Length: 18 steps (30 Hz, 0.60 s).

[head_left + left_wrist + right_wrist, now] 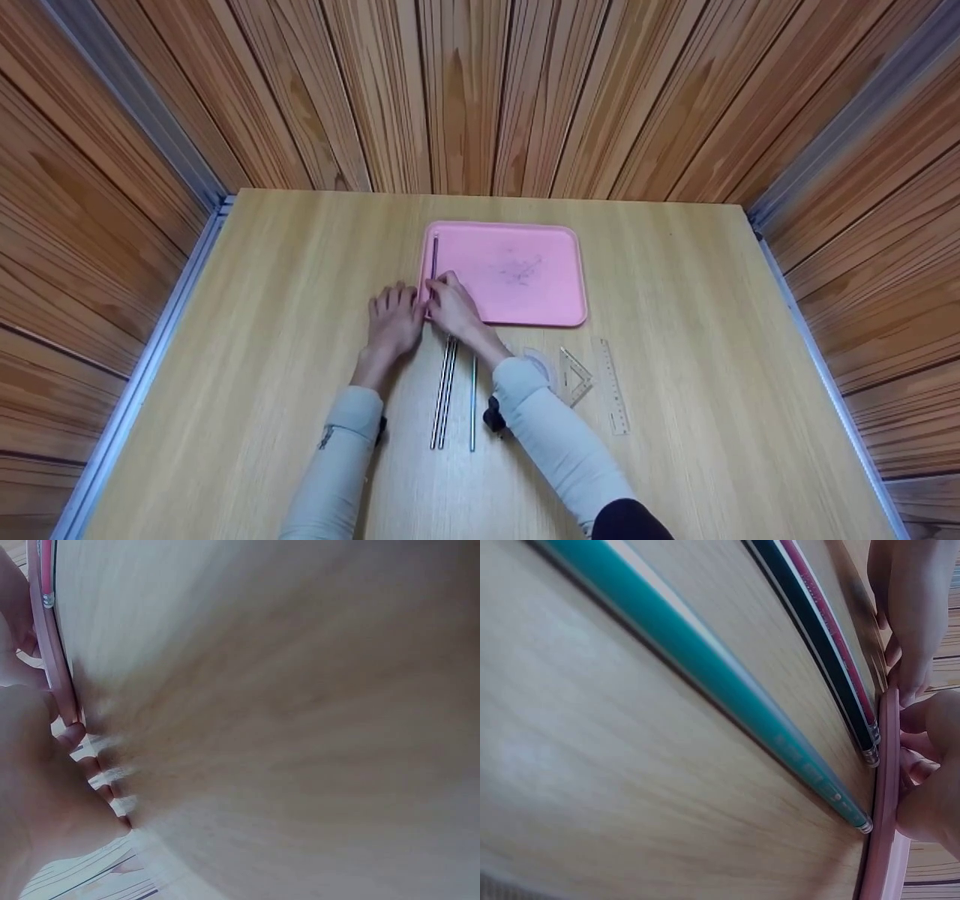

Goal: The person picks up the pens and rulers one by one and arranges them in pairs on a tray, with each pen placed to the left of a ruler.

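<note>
A pink tray lies toward the back of the table, and a dark pencil rests along its left side. My right hand reaches over the tray's front left corner and pinches the pencil's near end with bent fingers; the tray rim hides that grip in the right wrist view. Just left of the tray, my left hand rests on the table, fingers spread and pointing away, thumb at the tray edge. In front of the tray lie a black pencil, a red pencil and a teal pencil.
Right of the pencils, a clear protractor is partly covered by my right sleeve. A clear set square and a clear ruler lie beyond it. Wood-patterned panels stand behind the table and at both sides.
</note>
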Each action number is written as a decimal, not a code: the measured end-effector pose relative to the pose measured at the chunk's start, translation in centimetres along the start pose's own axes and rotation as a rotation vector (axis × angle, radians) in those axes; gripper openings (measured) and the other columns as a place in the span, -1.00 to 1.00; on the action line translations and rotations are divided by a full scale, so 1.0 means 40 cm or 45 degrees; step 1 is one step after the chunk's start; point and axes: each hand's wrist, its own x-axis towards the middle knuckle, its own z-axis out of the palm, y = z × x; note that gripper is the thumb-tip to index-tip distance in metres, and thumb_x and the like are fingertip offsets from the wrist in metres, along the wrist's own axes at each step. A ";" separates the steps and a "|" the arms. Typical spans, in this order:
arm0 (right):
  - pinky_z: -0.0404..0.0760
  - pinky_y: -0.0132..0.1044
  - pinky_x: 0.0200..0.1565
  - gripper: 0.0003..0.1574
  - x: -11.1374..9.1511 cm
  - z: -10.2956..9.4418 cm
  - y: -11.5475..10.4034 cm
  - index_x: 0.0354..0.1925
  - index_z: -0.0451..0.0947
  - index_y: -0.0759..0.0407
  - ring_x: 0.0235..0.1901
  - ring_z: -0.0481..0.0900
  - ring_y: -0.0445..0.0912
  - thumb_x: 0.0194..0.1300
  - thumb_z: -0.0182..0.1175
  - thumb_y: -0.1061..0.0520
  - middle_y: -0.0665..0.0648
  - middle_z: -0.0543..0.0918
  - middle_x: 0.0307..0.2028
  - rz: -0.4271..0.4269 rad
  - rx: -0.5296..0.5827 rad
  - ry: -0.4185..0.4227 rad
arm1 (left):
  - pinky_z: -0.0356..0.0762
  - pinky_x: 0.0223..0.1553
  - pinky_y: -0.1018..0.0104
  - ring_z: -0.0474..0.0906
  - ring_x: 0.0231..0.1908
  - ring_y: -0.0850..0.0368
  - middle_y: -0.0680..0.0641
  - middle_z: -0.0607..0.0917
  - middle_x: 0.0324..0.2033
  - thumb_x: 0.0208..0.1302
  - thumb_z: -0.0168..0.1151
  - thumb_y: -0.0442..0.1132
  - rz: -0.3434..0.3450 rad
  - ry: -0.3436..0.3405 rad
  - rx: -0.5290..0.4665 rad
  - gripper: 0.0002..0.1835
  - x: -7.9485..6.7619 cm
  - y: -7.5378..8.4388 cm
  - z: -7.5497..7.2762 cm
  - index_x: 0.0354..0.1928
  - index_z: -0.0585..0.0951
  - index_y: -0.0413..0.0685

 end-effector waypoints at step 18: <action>0.48 -0.11 0.07 -0.41 -0.019 -0.033 -0.003 0.32 0.43 0.25 0.01 0.46 0.11 0.36 0.15 0.17 0.24 0.56 0.09 0.024 0.010 -0.028 | -0.22 0.50 -0.28 -0.06 0.51 -0.32 -0.29 0.13 0.51 0.58 -0.25 0.02 0.011 0.037 -0.029 -0.45 -0.009 0.004 -0.003 0.42 0.28 -0.13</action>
